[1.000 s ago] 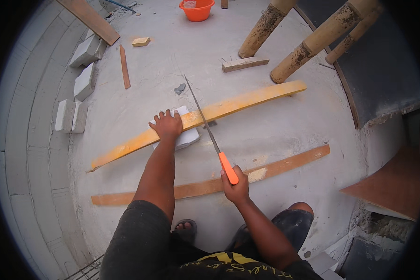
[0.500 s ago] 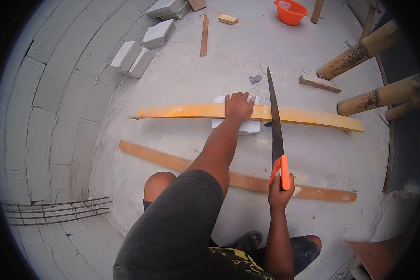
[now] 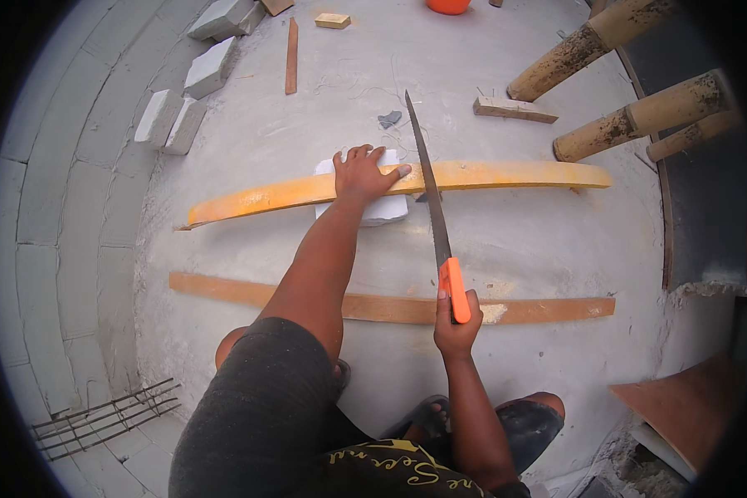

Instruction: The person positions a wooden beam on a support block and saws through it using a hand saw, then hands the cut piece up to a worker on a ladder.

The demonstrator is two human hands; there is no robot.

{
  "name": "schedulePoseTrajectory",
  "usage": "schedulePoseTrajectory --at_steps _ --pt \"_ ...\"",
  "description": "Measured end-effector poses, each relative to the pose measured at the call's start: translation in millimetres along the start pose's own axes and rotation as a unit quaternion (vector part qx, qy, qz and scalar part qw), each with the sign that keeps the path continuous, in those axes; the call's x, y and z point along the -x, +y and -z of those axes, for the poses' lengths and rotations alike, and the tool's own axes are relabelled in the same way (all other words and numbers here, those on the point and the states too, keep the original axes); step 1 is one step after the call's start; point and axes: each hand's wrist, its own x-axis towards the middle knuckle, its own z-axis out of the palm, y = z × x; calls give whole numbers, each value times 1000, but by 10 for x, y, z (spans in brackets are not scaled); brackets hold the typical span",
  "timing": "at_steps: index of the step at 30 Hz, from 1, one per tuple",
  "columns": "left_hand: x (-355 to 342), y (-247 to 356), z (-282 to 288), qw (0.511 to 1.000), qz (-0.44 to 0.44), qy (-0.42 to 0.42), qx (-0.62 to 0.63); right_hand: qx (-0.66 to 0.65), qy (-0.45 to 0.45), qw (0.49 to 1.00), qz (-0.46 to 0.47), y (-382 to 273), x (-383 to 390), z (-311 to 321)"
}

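A long yellow-painted wooden plank [image 3: 506, 174] lies crosswise over a white block [image 3: 382, 210]. My left hand [image 3: 363, 174] presses the plank down above the block, fingers over its far edge and thumb stretched along it toward the blade. In my right hand [image 3: 457, 328] is the orange handle of a handsaw [image 3: 431, 191], fingers closed round it. The blade crosses the plank just right of my left thumb, its tip pointing away from me. Whether its teeth have cut into the wood I cannot tell.
A brown board [image 3: 373, 308] lies nearer me, partly behind my arms. Bamboo posts [image 3: 593, 133] and a short wood piece with nails [image 3: 515, 109] stand at right. Pale blocks [image 3: 212, 66] line the left wall; a rebar mesh [image 3: 108, 419] sits lower left.
The whole view has shifted, so most things sit further left in the picture. My left thumb has spread toward the saw blade. The saw still crosses the plank, drawn slightly toward me.
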Motion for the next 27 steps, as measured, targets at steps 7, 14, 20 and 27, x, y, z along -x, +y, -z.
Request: schedulePoseTrajectory --at_steps 7,14,20,27 --pt "-138 28 0 993 -41 -101 -32 -27 34 998 42 104 1 23" --pt "-273 172 -2 991 12 -119 -56 -13 32 999 17 139 -7 24" --pt "-190 190 -66 995 19 -80 -52 -9 36 999 25 140 -22 -39" --pt "-268 221 -77 992 -3 -77 -100 -15 7 1000 14 136 -47 17"
